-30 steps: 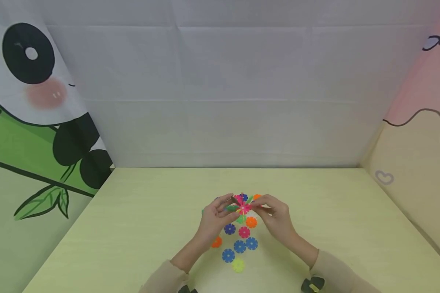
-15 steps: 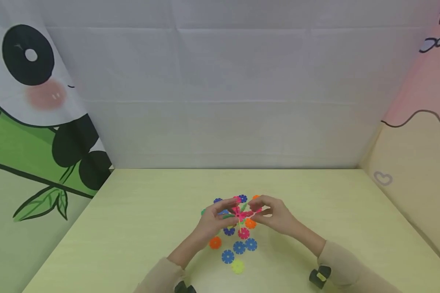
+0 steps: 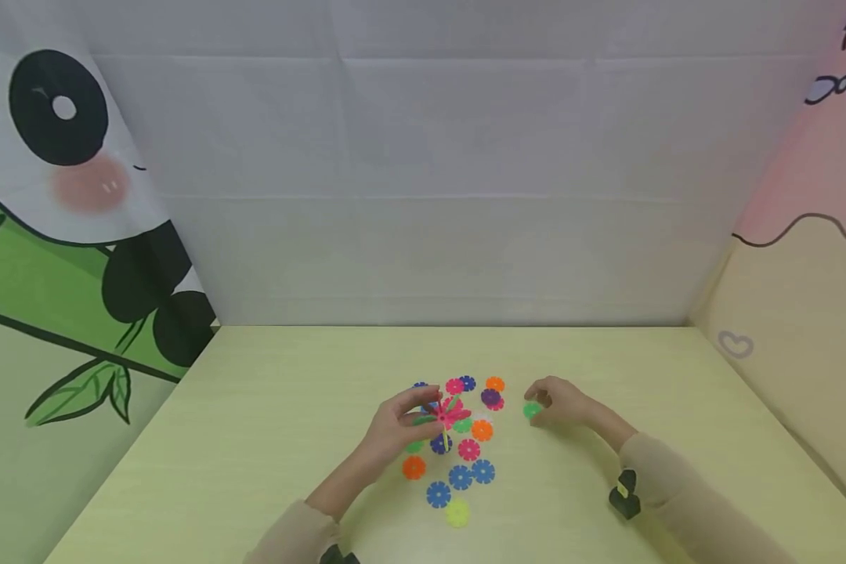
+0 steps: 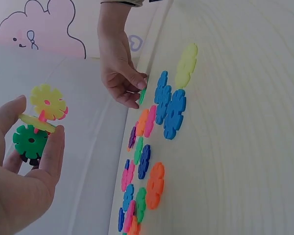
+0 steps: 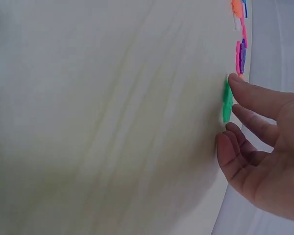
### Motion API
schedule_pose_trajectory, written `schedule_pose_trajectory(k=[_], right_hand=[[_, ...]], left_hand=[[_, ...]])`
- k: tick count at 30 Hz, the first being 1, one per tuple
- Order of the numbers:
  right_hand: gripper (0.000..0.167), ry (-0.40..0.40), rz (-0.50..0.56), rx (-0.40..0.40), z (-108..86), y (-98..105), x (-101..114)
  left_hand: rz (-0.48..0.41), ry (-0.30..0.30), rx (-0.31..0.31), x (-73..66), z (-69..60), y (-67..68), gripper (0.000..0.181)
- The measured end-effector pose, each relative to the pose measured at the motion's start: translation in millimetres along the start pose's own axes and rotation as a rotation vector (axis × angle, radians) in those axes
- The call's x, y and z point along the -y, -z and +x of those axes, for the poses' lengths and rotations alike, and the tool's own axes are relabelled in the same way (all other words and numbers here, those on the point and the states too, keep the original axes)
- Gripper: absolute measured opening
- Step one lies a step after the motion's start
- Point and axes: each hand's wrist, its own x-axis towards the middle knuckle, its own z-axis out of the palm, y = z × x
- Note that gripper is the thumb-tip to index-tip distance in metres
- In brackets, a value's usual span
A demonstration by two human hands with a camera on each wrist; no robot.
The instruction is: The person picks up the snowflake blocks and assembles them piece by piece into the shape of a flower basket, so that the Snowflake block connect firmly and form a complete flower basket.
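Observation:
In the head view my left hand (image 3: 395, 429) pinches a joined cluster of notched flower discs, with a pink disc (image 3: 453, 414) facing up. Seen from the left wrist, the cluster shows a yellow disc (image 4: 47, 102) and a dark green disc (image 4: 31, 141) between thumb and fingers (image 4: 53, 152). My right hand (image 3: 565, 402) is at the right of the loose discs, its fingers curled round a green disc (image 3: 532, 410). In the right wrist view that green disc (image 5: 228, 102) stands out edge-on at the table, between the fingertips.
Loose discs lie on the pale table (image 3: 254, 439) between the hands and nearer the body, among them an orange disc (image 3: 413, 468), a blue disc (image 3: 439, 494) and a yellow disc (image 3: 457, 513). A white cloth wall (image 3: 423, 188) stands behind.
My right hand has left the cluster and moved right, down to the green disc. My left hand has shifted slightly left and down, still holding the cluster.

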Motion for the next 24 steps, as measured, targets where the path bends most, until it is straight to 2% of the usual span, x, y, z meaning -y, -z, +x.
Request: schedule_pose_trajectory(k=[5,9,14,17,21,24], right_hand=[[0.021,0.027,-0.029,0.001,1.1,-2.7,-0.6],[0.021,0.013,-0.036,-0.026,1.0,-3.7,0.1],[0.023,0.006,-0.066,-0.135,-0.6,-7.3,4.8],[0.021,0.011,-0.078,-0.217,-4.1,-9.8,15.8],[0.019,0.066,0.053,-0.347,-15.8,-17.2,49.0],[0.019,0.211,0.205,-0.46,-27.3,-27.9,79.4]], left_hand=[[-0.009,-0.015,0.002,-0.7,-0.6,-0.1,0.054],[-0.02,-0.024,-0.001,-1.6,-0.2,-1.5,0.053],[-0.048,-0.035,-0.003,-1.3,3.3,-3.1,0.055],[-0.056,-0.039,-0.011,-1.3,4.3,-4.2,0.054],[-0.055,-0.05,-0.029,-2.4,5.0,-5.9,0.055],[-0.059,-0.066,-0.056,-4.4,5.6,-7.6,0.057]])
